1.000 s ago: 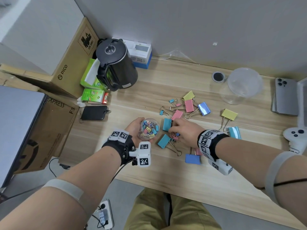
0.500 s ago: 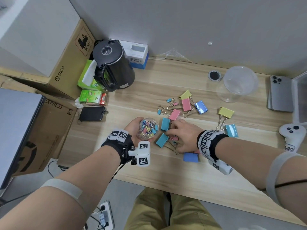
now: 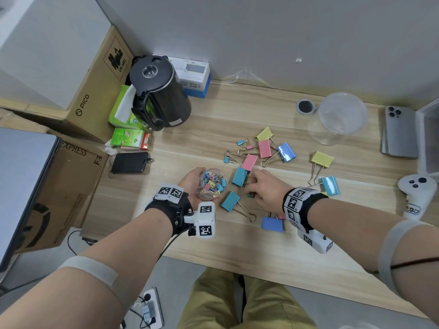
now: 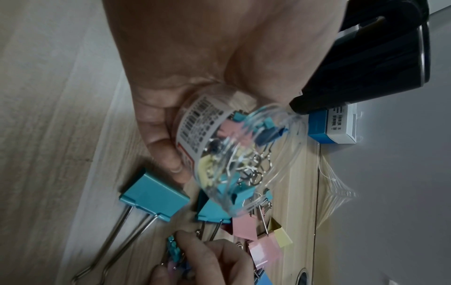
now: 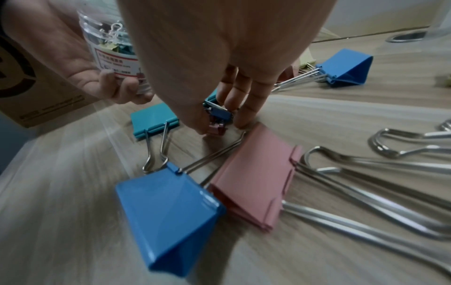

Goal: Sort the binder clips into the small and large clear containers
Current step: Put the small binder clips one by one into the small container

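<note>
Our left hand (image 3: 193, 184) grips the small jar (image 3: 213, 184), already full of little clips, just off the table (image 3: 213, 236). Our right hand (image 3: 266, 189) has shifted nearer us since a second ago and now pinches small clips (image 5: 218, 117) at the tabletop. Next goes the drop into the jar. Big clips (image 3: 239, 176) are unsorted; the large tub (image 3: 342, 115) looks empty.

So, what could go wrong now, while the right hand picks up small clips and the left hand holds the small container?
1. The right hand pinches several small clips at once; one may slip out on the way.
2. The small container is tilted in the left hand and nearly full, so clips may spill.
3. The wire handles of the large teal clip lie close and may snag.
</note>
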